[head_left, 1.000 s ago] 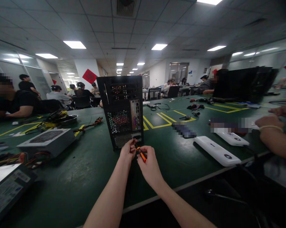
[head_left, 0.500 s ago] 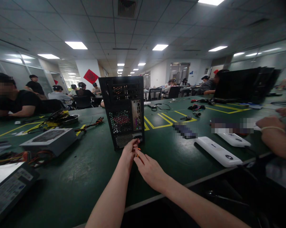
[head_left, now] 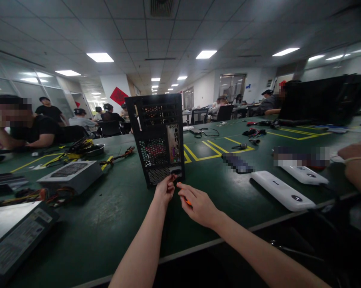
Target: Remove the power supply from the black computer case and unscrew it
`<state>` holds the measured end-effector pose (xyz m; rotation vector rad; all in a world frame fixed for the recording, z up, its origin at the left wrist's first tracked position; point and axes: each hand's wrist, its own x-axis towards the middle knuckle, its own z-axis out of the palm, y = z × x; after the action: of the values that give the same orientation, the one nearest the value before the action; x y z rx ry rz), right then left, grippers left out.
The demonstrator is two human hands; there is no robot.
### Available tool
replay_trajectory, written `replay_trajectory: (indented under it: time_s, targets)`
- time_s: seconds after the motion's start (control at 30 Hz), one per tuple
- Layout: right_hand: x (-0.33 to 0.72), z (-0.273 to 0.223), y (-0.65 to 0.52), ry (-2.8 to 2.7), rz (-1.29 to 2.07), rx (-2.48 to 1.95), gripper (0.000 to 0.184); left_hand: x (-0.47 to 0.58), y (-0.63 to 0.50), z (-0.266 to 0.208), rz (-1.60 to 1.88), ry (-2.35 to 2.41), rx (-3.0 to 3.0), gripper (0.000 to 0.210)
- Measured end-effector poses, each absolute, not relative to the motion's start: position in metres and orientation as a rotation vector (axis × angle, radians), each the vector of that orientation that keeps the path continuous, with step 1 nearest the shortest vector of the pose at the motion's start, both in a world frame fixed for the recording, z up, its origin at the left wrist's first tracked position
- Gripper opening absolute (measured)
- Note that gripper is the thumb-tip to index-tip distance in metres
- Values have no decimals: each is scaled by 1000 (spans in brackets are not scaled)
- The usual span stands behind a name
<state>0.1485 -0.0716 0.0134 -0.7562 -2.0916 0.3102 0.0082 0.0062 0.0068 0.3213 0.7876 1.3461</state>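
At the lower back of a black computer tower (head_left: 152, 135), the left hand (head_left: 164, 189) bunches its fingertips, any grip unclear; beside it, the right hand (head_left: 200, 205) clasps an orange tool (head_left: 188, 202).

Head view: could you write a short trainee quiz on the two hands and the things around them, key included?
1. True or false: the right hand is empty.
2. Which thing are the fingertips of the left hand nearest to?
a) a white oblong device
b) the computer case
c) a cable bundle
3. On which side of the computer case, as the wearer sees it, is the grey vented box?

Key:
1. False; an orange item shows in its grasp.
2. b, at its lower part.
3. Left.
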Motion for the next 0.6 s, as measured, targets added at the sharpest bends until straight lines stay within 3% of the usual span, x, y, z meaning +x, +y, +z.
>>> replay_trajectory:
  time_s: [0.2,0.6]
  targets:
    - [148,14,-73,-2070,267,-709,26,9,6,8,1373,800,324,3]
    - [148,12,-71,-2056,257,-749,24,9,9,4,1373,787,361,13]
